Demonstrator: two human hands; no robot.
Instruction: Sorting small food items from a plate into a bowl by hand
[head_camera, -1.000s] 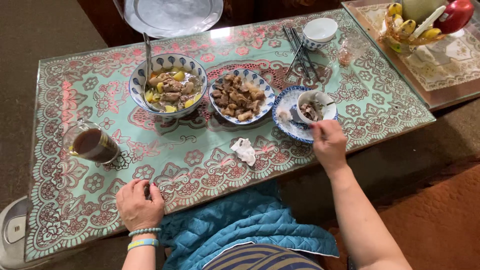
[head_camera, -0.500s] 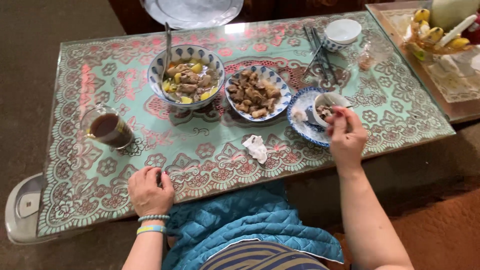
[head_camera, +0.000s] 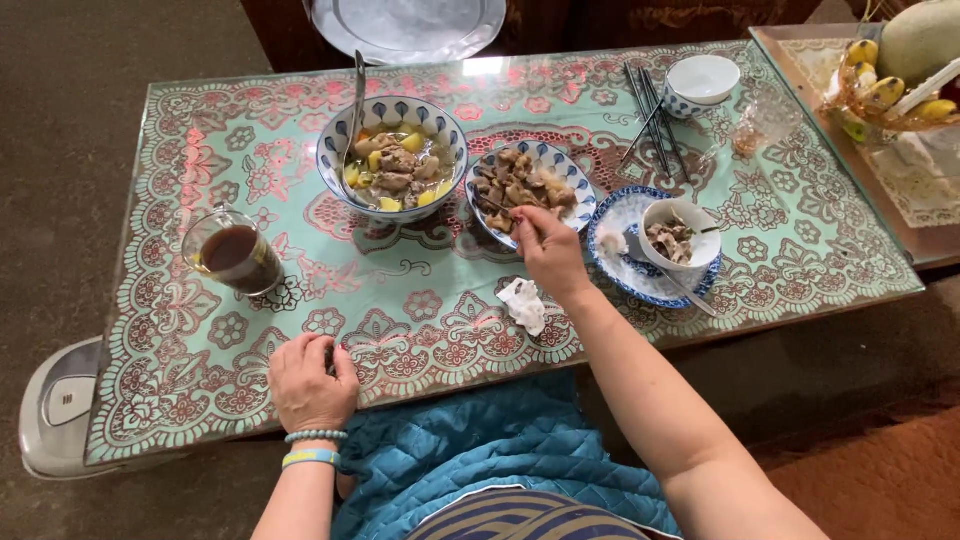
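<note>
My right hand (head_camera: 548, 255) grips thin dark chopsticks (head_camera: 497, 205), whose tips reach into a blue-patterned plate of brown meat pieces (head_camera: 527, 185) at the middle of the table. My left hand (head_camera: 308, 380) rests on the near table edge with its fingers curled in; beaded bracelets circle its wrist. To the right of my right hand, a small white bowl of meat (head_camera: 680, 240) sits on a blue saucer (head_camera: 633, 280), with a spoon (head_camera: 692, 297) lying on the saucer. A crumpled tissue (head_camera: 522, 304) lies just below my right wrist.
A big soup bowl (head_camera: 395, 160) with a ladle stands left of the plate. A glass mug of dark tea (head_camera: 235, 256) is at the left. Spare chopsticks (head_camera: 648, 112), an empty small bowl (head_camera: 703, 78), a fruit tray (head_camera: 885, 95) and a silver tray (head_camera: 410, 25) lie farther off. A white appliance (head_camera: 60, 410) sits on the floor.
My right hand has moved left from the small white bowl on the saucer to the plate of meat. My left hand has stayed on the table edge.
</note>
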